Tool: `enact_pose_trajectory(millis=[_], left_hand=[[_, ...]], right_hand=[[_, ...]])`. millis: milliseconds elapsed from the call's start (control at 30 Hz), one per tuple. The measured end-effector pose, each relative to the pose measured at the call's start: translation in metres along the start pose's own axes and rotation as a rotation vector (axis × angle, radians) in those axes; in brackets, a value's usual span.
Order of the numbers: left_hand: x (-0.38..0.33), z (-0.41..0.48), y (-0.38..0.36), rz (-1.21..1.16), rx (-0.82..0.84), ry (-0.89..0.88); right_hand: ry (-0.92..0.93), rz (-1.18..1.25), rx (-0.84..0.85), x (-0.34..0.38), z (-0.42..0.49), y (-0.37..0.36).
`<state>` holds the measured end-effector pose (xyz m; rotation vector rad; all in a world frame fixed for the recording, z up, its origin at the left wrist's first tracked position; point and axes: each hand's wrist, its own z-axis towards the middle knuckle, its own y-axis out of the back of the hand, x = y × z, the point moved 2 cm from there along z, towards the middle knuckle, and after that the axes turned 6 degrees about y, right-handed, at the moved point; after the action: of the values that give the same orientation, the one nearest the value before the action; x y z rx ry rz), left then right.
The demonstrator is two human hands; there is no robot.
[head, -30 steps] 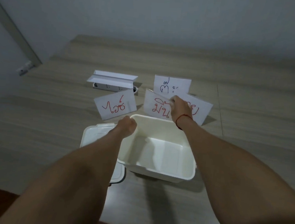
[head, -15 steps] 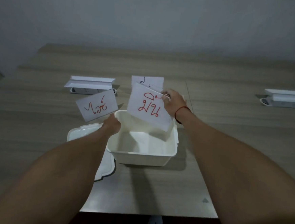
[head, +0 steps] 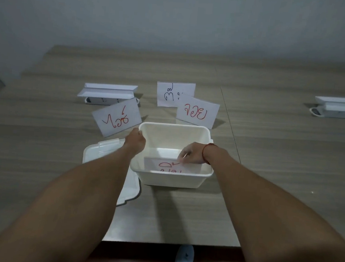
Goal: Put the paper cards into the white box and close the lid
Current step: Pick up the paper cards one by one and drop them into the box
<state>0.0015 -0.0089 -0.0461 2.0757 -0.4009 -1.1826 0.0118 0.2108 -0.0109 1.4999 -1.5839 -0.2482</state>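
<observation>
The white box [head: 163, 178] stands open on the table in front of me. My left hand [head: 136, 140] grips its left rim. Inside the box, my right hand [head: 192, 155] pinches the top edge of a paper card with red writing [head: 164, 165], which lies low against the near wall. The white lid [head: 102, 150] lies flat to the left of the box, partly under my left forearm. Three more cards stand behind the box: one with red writing at the left [head: 117, 118], one with red writing at the right [head: 198, 111], one with dark writing behind [head: 174, 93].
A white power strip under a folded paper [head: 108, 93] lies behind the left card. Another power strip [head: 338, 108] sits far right. The table's near edge [head: 169, 243] runs below my arms, with a white shoe [head: 182, 259] on the floor beneath.
My right hand has carried the red-lettered card from above the box's rim down into the box. My left hand stays on the rim.
</observation>
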Motion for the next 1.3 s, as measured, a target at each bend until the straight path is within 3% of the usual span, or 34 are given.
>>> enact_pose_trajectory(millis=[67,167,233,300,800,933,1067,1167,1300], left_hand=[[0.000,0.003,0.000,-0.005,0.001,0.000],[-0.003,0.010,-0.001,-0.005,-0.016,0.004],[-0.006,0.015,-0.001,0.007,-0.042,-0.008],[-0.009,0.023,-0.003,0.022,-0.068,-0.037],[-0.056,0.090,-0.024,0.107,-0.221,-0.029],[-0.057,0.093,-0.025,0.110,-0.239,-0.006],[-0.056,0.092,-0.025,0.106,-0.238,-0.009],[-0.058,0.091,-0.023,0.081,-0.235,-0.012],[-0.060,0.087,-0.020,0.078,-0.201,-0.033]], right_hand=[[0.011,0.074,-0.039,0.004,0.006,0.008],[0.047,0.236,-0.348,0.007,0.015,0.029],[0.010,0.179,-0.582,0.002,0.021,0.042],[-0.084,0.056,-0.667,-0.007,0.025,0.050],[-0.195,-0.025,-0.706,-0.044,0.126,0.136],[-0.329,0.067,-0.647,-0.048,0.150,0.141],[-0.400,0.136,-0.692,-0.044,0.162,0.144],[-0.299,0.067,-0.683,-0.038,0.161,0.147],[-0.068,-0.142,-0.825,-0.029,0.140,0.158]])
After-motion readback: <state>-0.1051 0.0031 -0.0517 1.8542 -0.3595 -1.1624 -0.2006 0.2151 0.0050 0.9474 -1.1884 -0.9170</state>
